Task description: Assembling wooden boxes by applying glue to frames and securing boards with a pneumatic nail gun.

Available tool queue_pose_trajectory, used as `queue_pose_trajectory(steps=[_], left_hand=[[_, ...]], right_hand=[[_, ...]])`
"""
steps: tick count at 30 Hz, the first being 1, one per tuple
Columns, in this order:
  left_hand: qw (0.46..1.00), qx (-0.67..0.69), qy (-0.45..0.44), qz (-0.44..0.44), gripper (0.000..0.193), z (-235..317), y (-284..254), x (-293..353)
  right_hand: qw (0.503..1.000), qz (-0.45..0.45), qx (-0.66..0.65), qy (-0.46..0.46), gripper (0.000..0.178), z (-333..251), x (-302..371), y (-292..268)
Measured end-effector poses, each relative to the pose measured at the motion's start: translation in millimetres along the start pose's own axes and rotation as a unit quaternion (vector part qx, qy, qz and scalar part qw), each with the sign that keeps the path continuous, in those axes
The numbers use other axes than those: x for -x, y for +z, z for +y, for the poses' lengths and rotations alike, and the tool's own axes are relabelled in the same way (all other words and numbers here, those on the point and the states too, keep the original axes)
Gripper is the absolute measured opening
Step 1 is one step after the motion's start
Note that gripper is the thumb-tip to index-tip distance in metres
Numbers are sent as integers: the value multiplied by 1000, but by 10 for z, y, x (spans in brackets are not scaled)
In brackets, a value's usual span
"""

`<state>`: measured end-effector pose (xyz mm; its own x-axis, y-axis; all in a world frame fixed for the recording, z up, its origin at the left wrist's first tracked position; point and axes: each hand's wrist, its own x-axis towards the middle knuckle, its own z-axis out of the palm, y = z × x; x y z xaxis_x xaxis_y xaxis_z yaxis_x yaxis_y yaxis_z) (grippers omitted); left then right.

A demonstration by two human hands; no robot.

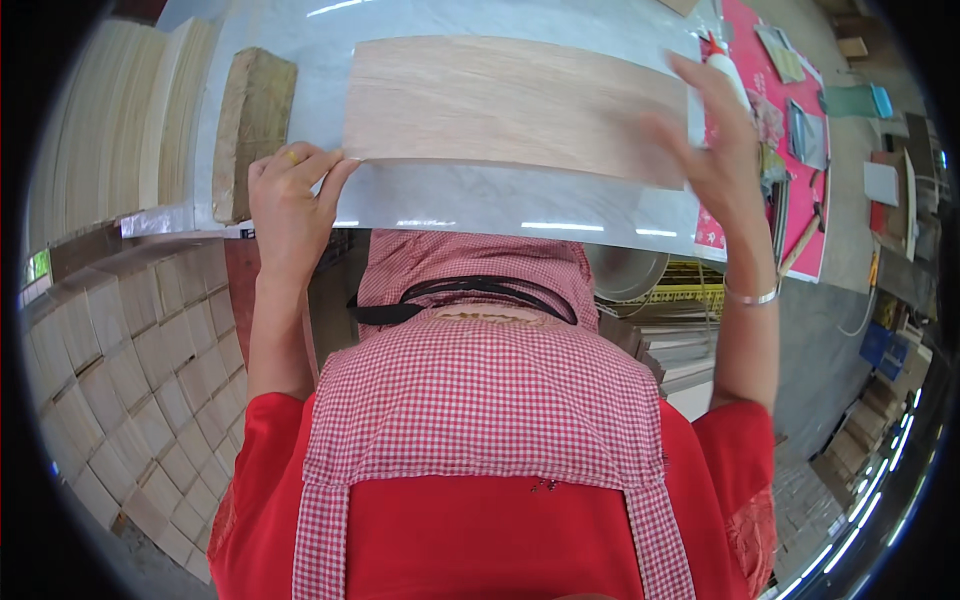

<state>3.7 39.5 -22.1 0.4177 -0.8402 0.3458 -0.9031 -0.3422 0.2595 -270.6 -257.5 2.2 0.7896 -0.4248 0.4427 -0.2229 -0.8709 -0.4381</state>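
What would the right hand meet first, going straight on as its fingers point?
Probably the wooden board; the blurred right hand overlaps its right end in view, but depth is unclear.

Fisheye view from the head, downward, near the worktable (pixel 450 195).

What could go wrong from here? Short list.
1. The right hand is blurred, fingers spread, close to the white bottle with a red tip; a careless swing might knock the bottle.
2. The left hand pinches the wooden board only at its near left corner, so a bump at the right end could pivot it.
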Motion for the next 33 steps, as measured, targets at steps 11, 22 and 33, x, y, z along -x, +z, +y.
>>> queue_pose_trajectory(steps=[11,22,33], left_hand=[[999,11,-20,-32,16,5,-35,-16],[998,45,-41,-23,15,-45,29,37],[994,-38,-18,-102,38,43,-344,-264]], right_hand=[[979,-25,44,196,11,-211,903,-113],[980,-46,103,164,7,-202,846,-57],[894,25,332,300,60,652,1481,-601]])
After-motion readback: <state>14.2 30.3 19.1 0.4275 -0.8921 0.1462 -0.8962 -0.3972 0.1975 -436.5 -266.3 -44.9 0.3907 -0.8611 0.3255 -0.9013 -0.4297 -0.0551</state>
